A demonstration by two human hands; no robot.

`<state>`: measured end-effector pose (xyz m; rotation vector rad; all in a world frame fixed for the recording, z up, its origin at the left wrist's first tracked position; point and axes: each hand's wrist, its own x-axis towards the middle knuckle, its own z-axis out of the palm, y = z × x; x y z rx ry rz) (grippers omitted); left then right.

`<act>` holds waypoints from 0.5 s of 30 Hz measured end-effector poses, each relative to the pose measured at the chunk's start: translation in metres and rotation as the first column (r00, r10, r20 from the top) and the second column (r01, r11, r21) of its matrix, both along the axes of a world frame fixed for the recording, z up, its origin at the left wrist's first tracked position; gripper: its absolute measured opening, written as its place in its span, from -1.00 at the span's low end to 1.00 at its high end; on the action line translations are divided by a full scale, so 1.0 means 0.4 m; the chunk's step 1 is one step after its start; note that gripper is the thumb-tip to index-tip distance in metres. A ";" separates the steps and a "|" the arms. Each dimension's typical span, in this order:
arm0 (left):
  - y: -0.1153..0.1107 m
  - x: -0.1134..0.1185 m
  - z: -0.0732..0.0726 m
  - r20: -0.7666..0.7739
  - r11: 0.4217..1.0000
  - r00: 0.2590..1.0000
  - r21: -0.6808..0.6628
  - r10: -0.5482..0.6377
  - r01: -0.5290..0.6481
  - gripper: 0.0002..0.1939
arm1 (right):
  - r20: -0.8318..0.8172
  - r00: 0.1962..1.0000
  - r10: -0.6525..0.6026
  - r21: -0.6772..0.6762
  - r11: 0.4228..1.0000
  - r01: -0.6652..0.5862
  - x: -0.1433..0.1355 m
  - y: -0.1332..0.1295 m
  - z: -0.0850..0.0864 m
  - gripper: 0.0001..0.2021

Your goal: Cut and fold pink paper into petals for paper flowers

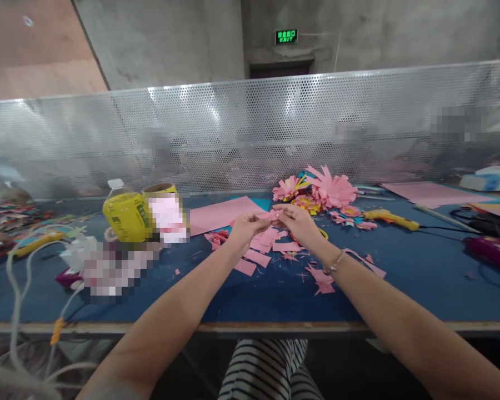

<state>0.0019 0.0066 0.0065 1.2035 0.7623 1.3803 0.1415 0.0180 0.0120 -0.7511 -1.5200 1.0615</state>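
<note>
Both hands meet over the middle of the blue table, pinching one small piece of pink paper (274, 215) between them. My left hand (249, 226) grips its left side with thumb and fingers closed. On its right side my right hand (295, 220) has its fingertips closed too. Cut pink paper pieces (245, 266) lie beneath and in front of the hands. Just behind my right hand sits a heap of pink paper flowers (332, 190) with yellow and blue parts. A large pink sheet (225, 215) lies behind my left hand.
A yellow-labelled bottle (127, 216) and a cardboard tube (160, 189) stand at the left. White cables (19, 278) hang over the left edge. To the right lie a yellow glue gun (391, 218) and a purple box (492, 251). A perforated metal screen (233, 128) closes the back.
</note>
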 end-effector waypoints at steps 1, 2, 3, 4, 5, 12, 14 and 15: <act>0.002 -0.001 -0.001 0.000 1.000 1.000 0.002 -0.002 0.002 -0.82 | -0.002 1.000 0.003 0.007 1.000 -0.003 0.001 0.002 -0.003 -0.76; 0.004 -0.002 -0.003 -0.003 1.000 1.000 0.005 0.000 0.000 -0.82 | 0.010 1.000 -0.008 0.027 1.000 0.008 0.002 0.003 -0.005 -0.73; 0.006 -0.003 -0.004 -0.014 1.000 1.000 0.011 0.005 -0.005 -0.82 | 0.039 0.999 -0.033 0.058 0.998 0.031 0.003 0.004 -0.008 -0.71; 0.006 -0.003 -0.005 -0.032 1.000 0.999 0.024 0.015 -0.014 -0.81 | 0.076 0.995 -0.065 0.095 0.994 0.058 0.005 0.005 -0.011 -0.70; 0.007 -0.003 -0.005 -0.055 0.999 0.998 0.040 0.029 -0.026 -0.79 | 0.109 0.989 -0.097 0.128 0.988 0.083 0.006 0.006 -0.013 -0.70; 0.000 0.001 0.001 -0.189 0.988 0.981 0.154 0.049 -0.019 -0.75 | 0.116 0.989 -0.093 0.165 0.984 0.073 0.013 0.008 -0.014 -0.84; 0.001 0.001 0.000 -0.221 0.983 0.972 0.179 0.077 -0.038 -0.75 | 0.124 0.989 -0.080 0.154 0.986 0.060 0.014 0.005 -0.010 -0.83; 0.002 0.000 -0.001 -0.230 0.981 0.969 0.189 0.087 -0.043 -0.76 | 0.124 0.990 -0.064 0.135 0.990 0.047 0.014 0.004 -0.009 -0.83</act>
